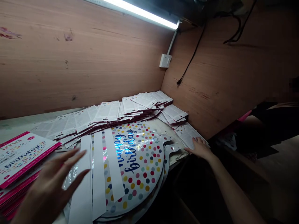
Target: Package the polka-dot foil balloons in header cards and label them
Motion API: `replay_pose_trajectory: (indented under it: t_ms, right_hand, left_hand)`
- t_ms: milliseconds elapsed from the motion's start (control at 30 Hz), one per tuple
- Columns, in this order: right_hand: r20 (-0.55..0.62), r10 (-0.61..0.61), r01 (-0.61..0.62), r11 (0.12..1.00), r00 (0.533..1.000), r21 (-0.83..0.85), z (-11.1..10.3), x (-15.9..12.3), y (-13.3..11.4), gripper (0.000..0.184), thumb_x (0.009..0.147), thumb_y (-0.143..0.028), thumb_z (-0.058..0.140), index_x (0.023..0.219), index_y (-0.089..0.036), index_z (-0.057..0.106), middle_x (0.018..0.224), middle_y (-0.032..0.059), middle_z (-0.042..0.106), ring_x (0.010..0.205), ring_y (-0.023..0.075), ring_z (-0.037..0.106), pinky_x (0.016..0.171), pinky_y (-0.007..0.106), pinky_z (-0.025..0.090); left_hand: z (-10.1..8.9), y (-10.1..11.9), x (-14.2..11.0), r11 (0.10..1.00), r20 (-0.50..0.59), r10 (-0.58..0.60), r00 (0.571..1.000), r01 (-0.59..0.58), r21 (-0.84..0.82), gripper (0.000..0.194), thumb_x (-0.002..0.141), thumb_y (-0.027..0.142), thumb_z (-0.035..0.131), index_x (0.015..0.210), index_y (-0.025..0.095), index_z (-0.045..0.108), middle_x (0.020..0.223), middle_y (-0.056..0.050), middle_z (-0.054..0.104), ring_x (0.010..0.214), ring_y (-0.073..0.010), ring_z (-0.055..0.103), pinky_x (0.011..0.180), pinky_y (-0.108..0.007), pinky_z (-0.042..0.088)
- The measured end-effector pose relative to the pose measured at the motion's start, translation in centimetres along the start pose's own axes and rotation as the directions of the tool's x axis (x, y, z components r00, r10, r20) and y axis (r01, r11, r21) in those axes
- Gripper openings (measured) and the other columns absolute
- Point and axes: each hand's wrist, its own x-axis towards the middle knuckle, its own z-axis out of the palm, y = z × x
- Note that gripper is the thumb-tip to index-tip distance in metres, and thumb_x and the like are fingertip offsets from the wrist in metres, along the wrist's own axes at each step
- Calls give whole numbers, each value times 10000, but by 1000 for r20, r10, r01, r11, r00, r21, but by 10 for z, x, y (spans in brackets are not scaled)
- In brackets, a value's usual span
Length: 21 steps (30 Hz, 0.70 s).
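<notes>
While the left hand (pixel 50 183) hangs near the white strips (pixel 99 174), thumb and fingers apart, the right hand (pixel 201 149) touches printed cards (pixel 185 135) along the worktop's (pixel 14 125) right edge; whether its fingers clamp any, I cannot tell. Dotted balloons (pixel 144 165) lie at the front edge, beneath the strips.

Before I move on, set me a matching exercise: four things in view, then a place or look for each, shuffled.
Things:
1. Right hand
2. Balloon
3. Socket
4. Strips

Places or looks:
A. Plain white, lying side by side
B. On the wall, below the light
C. At the rightmost white cards
D. Dotted, with blue lettering

Pairs: 1-C, 2-D, 3-B, 4-A
</notes>
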Motion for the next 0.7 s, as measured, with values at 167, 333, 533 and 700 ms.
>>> replay_pose_trajectory:
  t_ms: [167, 333, 533, 700]
  right_hand:
    - [-55, 5, -9, 998, 998, -69, -7, 9, -25, 726, 846, -430, 567, 1390, 21, 399, 1263, 285, 512, 1129, 405, 514, 845, 451, 451]
    - [-71, -79, 69, 989, 994, -129, -12, 14, -36, 676, 808, -248, 592, 1393, 19, 386, 1248, 284, 517, 1014, 355, 580, 797, 397, 452]
    - [-100, -155, 135, 974, 983, -183, -19, 11, -27, 574, 846, -212, 554, 1378, -49, 413, 1285, 238, 511, 1047, 341, 555, 753, 380, 466]
    - [-95, -229, 205, 955, 969, -213, -31, 9, -7, 393, 897, -268, 548, 1269, -145, 520, 1206, 164, 583, 1022, 274, 581, 784, 348, 479]
  left_hand:
    - [19, 37, -6, 984, 124, 166, 978, -173, 42, 522, 921, 314, 518, 1415, 450, 421, 1279, -22, 621, 1023, -293, 664, 829, -490, 603]
    - [24, 35, -12, 967, 160, 245, 956, -254, 36, 346, 936, 274, 509, 1278, 293, 548, 1124, -90, 688, 927, -265, 701, 746, -388, 606]
    - [30, 39, -17, 965, 195, 262, 945, -262, -29, 254, 942, 227, 496, 1171, 260, 600, 1015, -59, 722, 848, -211, 711, 701, -299, 586]
    - [35, 32, -24, 958, 204, 284, 937, -287, -15, 236, 963, 227, 469, 1153, 218, 607, 963, -67, 722, 794, -195, 704, 678, -284, 561]
